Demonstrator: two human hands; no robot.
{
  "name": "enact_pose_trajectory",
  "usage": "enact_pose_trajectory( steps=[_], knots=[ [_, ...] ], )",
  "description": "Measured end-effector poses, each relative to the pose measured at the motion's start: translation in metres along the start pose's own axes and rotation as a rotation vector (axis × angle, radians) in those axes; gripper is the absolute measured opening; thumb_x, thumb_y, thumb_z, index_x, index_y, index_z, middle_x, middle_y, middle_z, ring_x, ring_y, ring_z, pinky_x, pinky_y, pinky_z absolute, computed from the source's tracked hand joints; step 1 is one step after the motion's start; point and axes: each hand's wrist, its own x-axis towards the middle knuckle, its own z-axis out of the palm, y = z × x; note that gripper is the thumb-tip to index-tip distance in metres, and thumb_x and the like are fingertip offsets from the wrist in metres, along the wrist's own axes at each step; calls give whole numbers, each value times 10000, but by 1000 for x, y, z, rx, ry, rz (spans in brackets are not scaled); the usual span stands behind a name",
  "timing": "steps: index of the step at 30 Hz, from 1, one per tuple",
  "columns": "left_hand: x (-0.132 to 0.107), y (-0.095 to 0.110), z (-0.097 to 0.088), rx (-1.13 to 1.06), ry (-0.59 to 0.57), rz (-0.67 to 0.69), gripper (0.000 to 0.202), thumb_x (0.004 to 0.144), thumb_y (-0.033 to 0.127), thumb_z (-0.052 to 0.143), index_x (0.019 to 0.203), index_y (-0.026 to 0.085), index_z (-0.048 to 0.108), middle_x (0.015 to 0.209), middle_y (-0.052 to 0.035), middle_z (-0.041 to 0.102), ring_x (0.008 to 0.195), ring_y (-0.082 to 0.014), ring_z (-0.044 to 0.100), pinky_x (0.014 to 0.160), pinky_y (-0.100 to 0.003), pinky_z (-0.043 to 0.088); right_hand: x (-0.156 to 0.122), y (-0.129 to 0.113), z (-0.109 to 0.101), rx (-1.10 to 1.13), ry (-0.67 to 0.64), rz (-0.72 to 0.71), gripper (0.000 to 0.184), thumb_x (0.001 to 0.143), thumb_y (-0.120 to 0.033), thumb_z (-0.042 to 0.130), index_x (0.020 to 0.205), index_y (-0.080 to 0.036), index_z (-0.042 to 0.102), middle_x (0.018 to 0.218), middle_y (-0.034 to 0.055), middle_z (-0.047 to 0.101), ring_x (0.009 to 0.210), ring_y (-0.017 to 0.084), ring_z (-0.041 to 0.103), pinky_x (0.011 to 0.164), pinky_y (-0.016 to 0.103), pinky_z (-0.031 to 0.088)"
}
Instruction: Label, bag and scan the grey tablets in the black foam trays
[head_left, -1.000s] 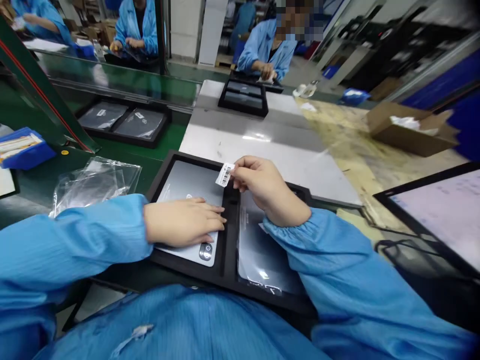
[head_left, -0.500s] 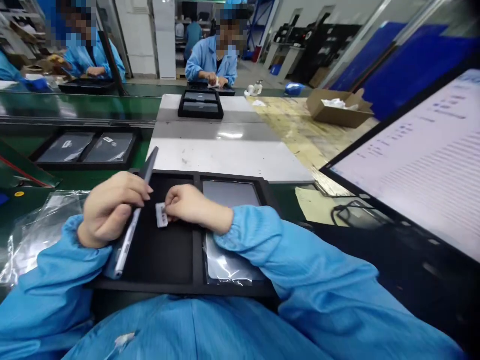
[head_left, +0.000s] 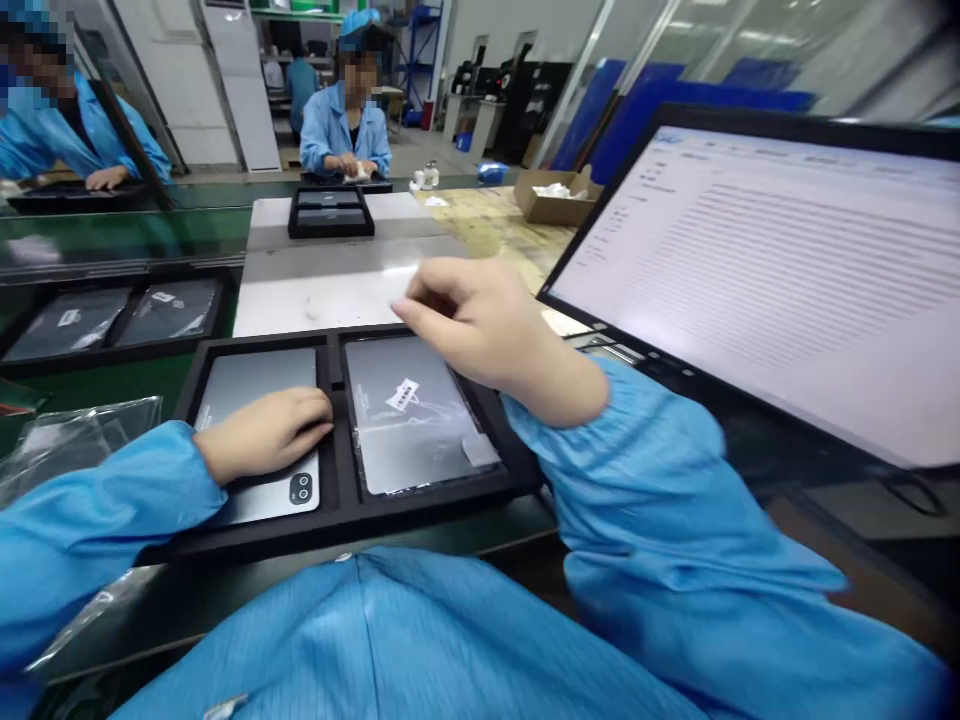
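Note:
My left hand [head_left: 270,432] lies over a silver-grey tablet [head_left: 274,498] in the left compartment of a black tray [head_left: 247,540]. Its fingers are bent over the tablet's right edge, and the twin camera lens shows below them. Above the tray's right side hangs my right hand [head_left: 480,325], loosely curled, the thumb apart from the fingers and nothing visible in it. Beneath it, a second tablet [head_left: 390,450] in clear film fills the right compartment. This one carries a white barcode label [head_left: 403,394] and a small whitish piece [head_left: 478,450] near its lower right corner.
A monitor [head_left: 750,290] stands close on the right. Clear plastic bags [head_left: 90,440] lie to the left. Another tray [head_left: 142,342] with two wrapped tablets is behind them. Past a white board [head_left: 300,290], a co-worker [head_left: 345,130] sits by a cardboard box [head_left: 555,200].
The tablet that my left hand held on edge now lies flat in the left compartment. My right hand has risen to the right, without the small white label. The view has turned right.

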Motion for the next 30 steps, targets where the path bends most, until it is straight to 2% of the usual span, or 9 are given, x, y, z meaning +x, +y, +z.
enact_pose_trajectory(
  steps=[4, 8, 11, 14, 16, 19, 24, 27, 30],
  knots=[
    [37, 49, -3, 19, -10, 51, 298, 1008, 366, 414, 943, 183, 640, 943, -97, 679, 835, -229, 635, 745, -348, 485, -58, 11, -32, 76, 38, 143, 337, 820, -450, 780, 651, -197, 634, 590, -17, 518, 612, 133, 481, 570, 254, 356],
    [93, 107, 21, 113, -218, 61, 255, 1004, 331, 448, 1010, 175, 648, 956, -107, 723, 853, -263, 691, 724, -359, 496, -81, 17, -30, 140, 73, 228, 441, 799, -577, 758, 631, -204, 594, 584, -16, 531, 568, 122, 458, 536, 253, 362],
    [126, 122, 43, 174, -308, -56, 396, 913, 405, 644, 1181, 116, 609, 1062, -173, 736, 938, -316, 716, 743, -367, 522, -85, 13, -27, 221, 86, 245, 474, 804, -625, 736, 645, -212, 567, 570, -23, 522, 537, 119, 468, 522, 248, 384],
    [136, 114, 45, 167, -349, -95, 456, 857, 514, 687, 1088, 124, 649, 992, -159, 749, 867, -291, 725, 719, -338, 529, -87, 10, -28, 239, 79, 260, 479, 800, -637, 737, 651, -216, 565, 546, -30, 521, 504, 113, 463, 508, 242, 400],
    [128, 100, 36, 178, -328, -112, 467, 905, 588, 556, 950, 139, 676, 917, -134, 738, 837, -274, 719, 722, -341, 531, -86, 15, -29, 233, 74, 280, 465, 804, -613, 748, 651, -214, 564, 534, -34, 529, 497, 110, 472, 504, 234, 409],
    [100, 67, 16, 149, -206, -208, 544, 940, 601, 360, 910, 163, 681, 867, -100, 716, 795, -252, 706, 727, -352, 533, -80, 31, -25, 258, 59, 353, 381, 847, -476, 757, 661, -202, 570, 530, -37, 552, 494, 102, 507, 495, 212, 417],
    [42, 15, 0, -244, 60, -416, 467, 874, 636, 481, 913, 214, 677, 899, -105, 754, 783, -286, 707, 686, -366, 540, -56, 66, 8, 222, -107, 615, 233, 869, -206, 773, 705, -169, 611, 605, 12, 664, 515, 110, 603, 456, 183, 442],
    [24, 10, 5, -410, 149, -456, 560, 864, 688, 511, 1059, 196, 693, 1014, -103, 761, 909, -307, 711, 763, -383, 555, -40, 78, 35, 197, -218, 691, 261, 860, -189, 804, 690, -155, 609, 624, 43, 694, 502, 113, 621, 439, 182, 468],
    [23, 15, 16, -459, 179, -475, 562, 853, 694, 539, 1056, 194, 694, 1032, -89, 755, 949, -312, 700, 818, -395, 548, -29, 84, 56, 283, -182, 743, 266, 890, -211, 789, 706, -147, 608, 606, 39, 688, 488, 108, 626, 433, 176, 481]
  ],
)
